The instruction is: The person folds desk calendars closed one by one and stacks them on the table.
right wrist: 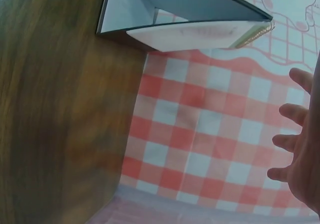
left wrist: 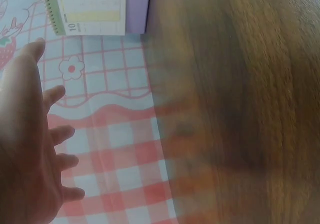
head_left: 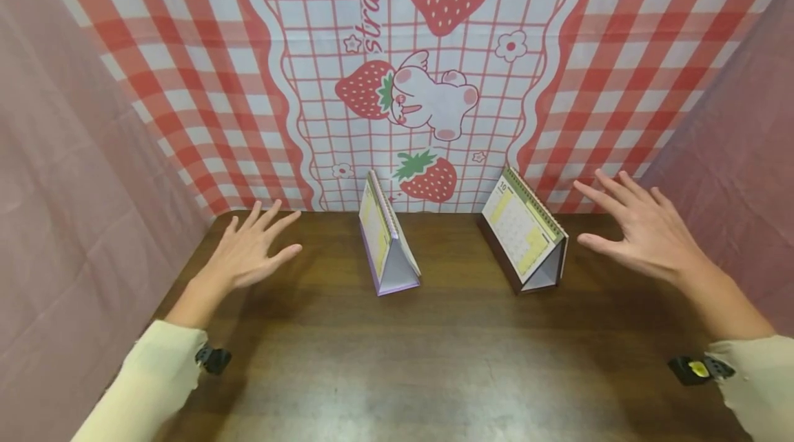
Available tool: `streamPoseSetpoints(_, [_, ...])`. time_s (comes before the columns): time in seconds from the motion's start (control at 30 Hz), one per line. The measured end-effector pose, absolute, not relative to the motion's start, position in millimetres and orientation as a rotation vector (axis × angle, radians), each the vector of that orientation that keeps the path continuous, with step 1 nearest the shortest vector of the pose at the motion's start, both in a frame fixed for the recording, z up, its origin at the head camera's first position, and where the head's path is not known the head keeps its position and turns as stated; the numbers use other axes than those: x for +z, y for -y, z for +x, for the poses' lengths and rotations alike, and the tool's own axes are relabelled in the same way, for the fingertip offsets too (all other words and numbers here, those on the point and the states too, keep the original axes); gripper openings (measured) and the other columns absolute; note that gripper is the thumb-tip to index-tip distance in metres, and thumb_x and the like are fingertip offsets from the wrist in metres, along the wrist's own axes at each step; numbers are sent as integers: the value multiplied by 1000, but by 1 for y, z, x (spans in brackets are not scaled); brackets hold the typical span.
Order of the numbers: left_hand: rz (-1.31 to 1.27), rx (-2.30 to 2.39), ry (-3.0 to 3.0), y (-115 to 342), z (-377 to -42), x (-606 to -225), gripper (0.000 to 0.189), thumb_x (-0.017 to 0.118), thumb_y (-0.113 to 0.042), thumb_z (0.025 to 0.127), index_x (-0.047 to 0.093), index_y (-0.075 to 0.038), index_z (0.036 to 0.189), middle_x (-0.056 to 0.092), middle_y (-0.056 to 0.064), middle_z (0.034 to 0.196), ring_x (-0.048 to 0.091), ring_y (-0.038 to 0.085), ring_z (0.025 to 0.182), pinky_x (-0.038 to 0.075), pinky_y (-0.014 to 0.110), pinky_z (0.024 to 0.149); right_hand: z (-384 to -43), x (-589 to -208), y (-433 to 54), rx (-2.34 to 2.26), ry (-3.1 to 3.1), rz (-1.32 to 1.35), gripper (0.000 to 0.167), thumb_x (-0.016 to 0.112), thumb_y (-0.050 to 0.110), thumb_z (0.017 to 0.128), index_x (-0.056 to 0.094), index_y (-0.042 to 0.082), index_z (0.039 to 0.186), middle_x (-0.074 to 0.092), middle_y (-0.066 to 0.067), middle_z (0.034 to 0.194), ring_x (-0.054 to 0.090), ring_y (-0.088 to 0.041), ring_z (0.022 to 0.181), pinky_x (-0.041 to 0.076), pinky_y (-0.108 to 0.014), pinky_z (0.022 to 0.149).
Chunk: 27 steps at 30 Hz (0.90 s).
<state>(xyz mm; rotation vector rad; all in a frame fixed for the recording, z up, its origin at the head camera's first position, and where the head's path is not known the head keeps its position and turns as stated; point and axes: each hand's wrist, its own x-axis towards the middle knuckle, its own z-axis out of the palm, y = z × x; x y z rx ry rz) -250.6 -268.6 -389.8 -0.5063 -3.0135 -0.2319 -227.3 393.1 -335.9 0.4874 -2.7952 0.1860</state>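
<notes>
Two desk calendars stand upright like tents on the brown wooden table. The left one, a purple-based calendar (head_left: 380, 235), shows its purple base and a page marked 10 in the left wrist view (left wrist: 92, 6). To its right is a dark-based calendar (head_left: 520, 232), whose hollow triangular end faces the right wrist view (right wrist: 150, 13). My left hand (head_left: 251, 249) hovers left of the purple-based calendar with fingers spread, touching nothing. On the far side, my right hand (head_left: 642, 232) is held just right of the dark-based calendar, fingers spread and apart from it.
Behind the table hangs a red-and-white checked cloth (head_left: 205, 83) printed with strawberries and a rabbit. Pink curtains (head_left: 80, 187) close in both sides. Bare wooden tabletop (head_left: 397, 366) lies in front of the calendars. A dark band with a small device (head_left: 214, 359) sits at each wrist.
</notes>
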Motion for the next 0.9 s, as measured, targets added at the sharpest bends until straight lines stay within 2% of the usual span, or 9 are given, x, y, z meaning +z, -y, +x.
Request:
streamPoseSetpoints(0.3, [-494,-390,3012,256,-258,-391,77,43,-68,114,32,-30,179,16,16,191,14,57,174,15,89,133,-222,-339,-378,190,2759,530,93,80,56,91,43,36,174,38,-18,184,36,-60,166,26,-93,121])
streamPoseSetpoints(0.5, [-495,-416,3012,252,-261,-395,75,43,-66,114,31,-31,179,18,17,191,15,59,174,16,89,133,-220,-341,-367,178,2737,563,92,80,58,91,45,35,173,40,-18,183,34,-58,168,25,-94,122])
streamPoseSetpoints(0.9, [-461,-540,3001,246,-268,-399,74,43,-65,115,30,-31,180,17,17,191,8,53,177,14,88,134,-215,-354,-346,225,2685,574,89,79,61,91,49,33,170,43,-19,181,33,-57,169,23,-94,123])
